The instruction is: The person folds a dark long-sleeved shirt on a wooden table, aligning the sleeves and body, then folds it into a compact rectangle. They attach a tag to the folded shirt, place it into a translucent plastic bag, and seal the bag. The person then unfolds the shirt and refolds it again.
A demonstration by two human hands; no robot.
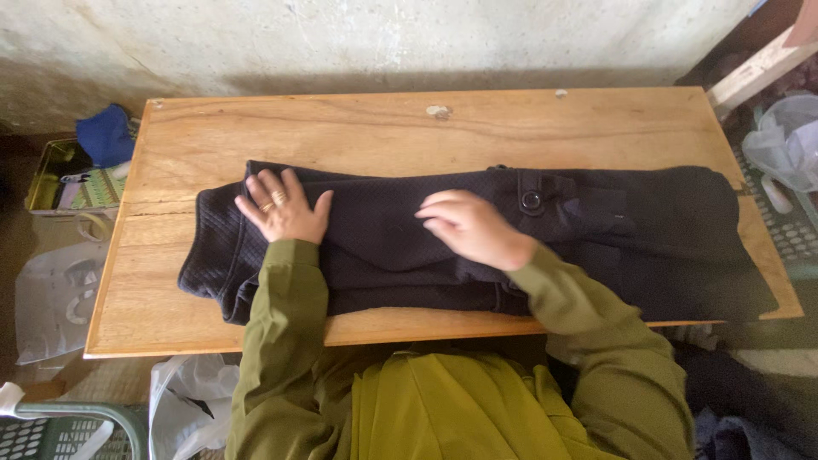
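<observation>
A dark quilted garment (477,247) lay lengthwise across the wooden bench (341,128), its right end reaching the bench's right edge and its near side close to the near edge. The left hand (283,209) pressed flat on the garment's left part, fingers spread, its grip open and holding nothing. The right hand (470,228) rested on the middle of the cloth, fingers loosely curled leftward, its grip also open, just left of a black button (531,200). The right end looked likely to slide off, since neither hand pinned it there.
</observation>
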